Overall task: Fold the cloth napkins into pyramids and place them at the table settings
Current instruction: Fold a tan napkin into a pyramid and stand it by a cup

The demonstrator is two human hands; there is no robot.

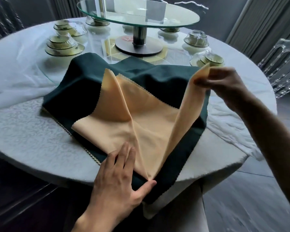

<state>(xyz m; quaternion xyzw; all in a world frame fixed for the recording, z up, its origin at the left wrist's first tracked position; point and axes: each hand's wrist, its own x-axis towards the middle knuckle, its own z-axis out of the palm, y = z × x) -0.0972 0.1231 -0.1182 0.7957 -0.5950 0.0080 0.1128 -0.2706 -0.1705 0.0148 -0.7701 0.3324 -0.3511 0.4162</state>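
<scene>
peach napkin point(146, 121) lies partly folded on a dark green cloth point(84, 87) at the near edge of the round tabletop point(28, 136) | left hand point(122, 178) flat, fingers straight, pressing its near corner | right hand point(224, 82) pinches its lifted right corner | wrapped bowl sets point(64, 46) beyond, around glass turntable point(137, 14)

A round table point(32, 136) under pale patterned linen carries a raised glass turntable point(137, 14). Grey curtains point(258, 22) hang behind; a clear chair point(281, 67) stands on grey flooring point(241, 206).
</scene>
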